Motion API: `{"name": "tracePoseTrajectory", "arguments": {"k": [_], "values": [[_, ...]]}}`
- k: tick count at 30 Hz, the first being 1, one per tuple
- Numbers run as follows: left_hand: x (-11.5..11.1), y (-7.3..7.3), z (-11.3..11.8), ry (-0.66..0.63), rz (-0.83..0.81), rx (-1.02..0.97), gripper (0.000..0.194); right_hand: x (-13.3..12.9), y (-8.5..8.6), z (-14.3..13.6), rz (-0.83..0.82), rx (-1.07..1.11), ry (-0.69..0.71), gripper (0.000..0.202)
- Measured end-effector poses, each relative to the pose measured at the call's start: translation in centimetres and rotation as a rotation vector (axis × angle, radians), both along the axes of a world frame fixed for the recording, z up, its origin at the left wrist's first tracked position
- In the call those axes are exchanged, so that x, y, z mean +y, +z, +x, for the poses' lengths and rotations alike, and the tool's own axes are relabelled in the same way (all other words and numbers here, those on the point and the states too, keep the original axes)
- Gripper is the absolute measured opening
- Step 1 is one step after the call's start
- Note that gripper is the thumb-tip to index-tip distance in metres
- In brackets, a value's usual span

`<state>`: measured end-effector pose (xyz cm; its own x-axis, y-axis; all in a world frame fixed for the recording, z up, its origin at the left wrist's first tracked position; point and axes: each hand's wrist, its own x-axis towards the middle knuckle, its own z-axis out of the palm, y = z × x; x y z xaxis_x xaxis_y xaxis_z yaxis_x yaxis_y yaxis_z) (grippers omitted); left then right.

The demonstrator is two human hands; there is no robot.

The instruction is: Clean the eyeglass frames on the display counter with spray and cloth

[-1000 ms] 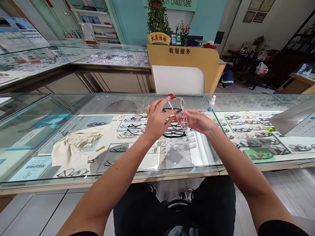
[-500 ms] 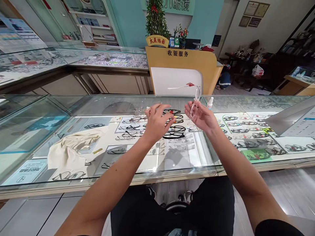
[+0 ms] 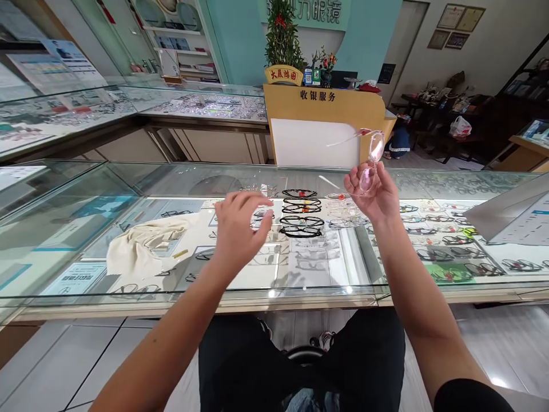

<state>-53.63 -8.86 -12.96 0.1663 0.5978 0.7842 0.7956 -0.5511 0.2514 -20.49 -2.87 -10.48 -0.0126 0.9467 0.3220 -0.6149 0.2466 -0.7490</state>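
My right hand (image 3: 374, 191) holds a pair of clear pinkish eyeglasses (image 3: 376, 147) upright above the glass counter, one temple pointing left with a red tag near its hinge. My left hand (image 3: 242, 226) hovers over the counter with its fingers apart and nothing in them. Between the hands several black-framed glasses (image 3: 301, 221) lie in a column on the glass. Right of them, several clear frames (image 3: 343, 212) lie below my right hand. A cream cloth (image 3: 143, 246) is bunched up on the left.
Inside the glass counter (image 3: 412, 293) are many more frames. A white folded sign (image 3: 510, 212) stands on the right. Behind is a yellow cashier desk (image 3: 317, 106) with a plant (image 3: 283, 40). A crouching person (image 3: 398, 142) is partly visible at the back right.
My right hand has moved right with the clear glasses, which are turned more toward the camera. My left hand has moved left, away from the black frames. The view has shifted slightly.
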Motion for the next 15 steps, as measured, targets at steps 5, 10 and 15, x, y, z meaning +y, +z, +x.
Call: {"name": "tracePoseTrajectory", "arguments": {"k": [5, 10, 15], "values": [[0.6, 1.0, -1.7, -0.015, -0.186, -0.005, 0.024, 0.0, 1.0, 2.4, 0.108, 0.038, -0.142, 0.018], [5.0, 2.8, 7.0, -0.306, -0.496, 0.078, 0.024, 0.5, 1.7, 5.9, 0.199, 0.156, -0.253, 0.016], [10.7, 2.8, 19.1, -0.318, -0.738, 0.102, 0.016, 1.3, 1.5, 7.6, 0.136, 0.215, -0.394, 0.013]]}}
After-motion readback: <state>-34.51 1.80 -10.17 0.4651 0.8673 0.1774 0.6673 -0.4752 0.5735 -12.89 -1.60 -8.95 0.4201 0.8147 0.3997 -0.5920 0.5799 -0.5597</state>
